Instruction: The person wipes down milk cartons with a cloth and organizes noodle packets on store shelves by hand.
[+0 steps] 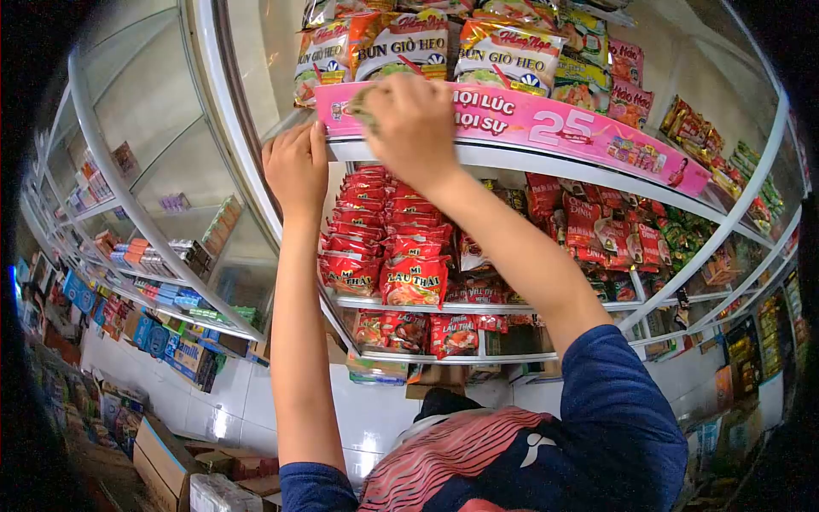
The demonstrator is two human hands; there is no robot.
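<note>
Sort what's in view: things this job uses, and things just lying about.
In use:
right hand, holding a cloth
pink strip behind it
left hand, at the shelf edge

Lying about:
red noodle packets
Bún Giò Heo packets
cardboard box, lower left
</note>
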